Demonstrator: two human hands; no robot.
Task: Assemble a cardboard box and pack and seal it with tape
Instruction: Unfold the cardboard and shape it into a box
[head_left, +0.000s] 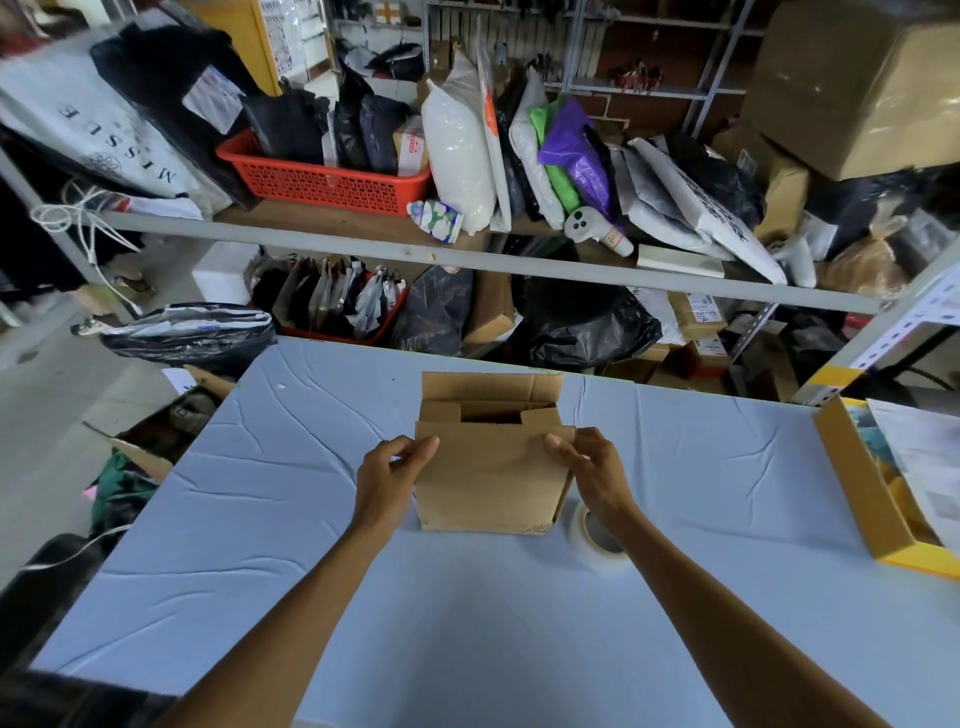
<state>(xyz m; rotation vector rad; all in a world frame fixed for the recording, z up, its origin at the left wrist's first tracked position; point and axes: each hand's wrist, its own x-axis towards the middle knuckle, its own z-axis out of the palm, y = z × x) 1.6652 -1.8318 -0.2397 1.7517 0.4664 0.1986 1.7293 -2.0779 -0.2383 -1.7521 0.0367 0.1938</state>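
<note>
A small brown cardboard box (488, 478) stands in the middle of the light blue table (291, 519), its top flaps partly up and the inside open. My left hand (389, 478) pinches the near flap at the box's left edge. My right hand (589, 470) grips the same flap at its right edge. A roll of clear tape (597, 543) lies flat on the table just right of the box, partly hidden under my right wrist.
A yellow-edged cardboard tray (878, 493) with papers sits at the table's right edge. Behind the table, metal shelves (467, 260) hold bags, parcels and a red basket (322, 182). An open carton (156, 431) stands on the floor to the left.
</note>
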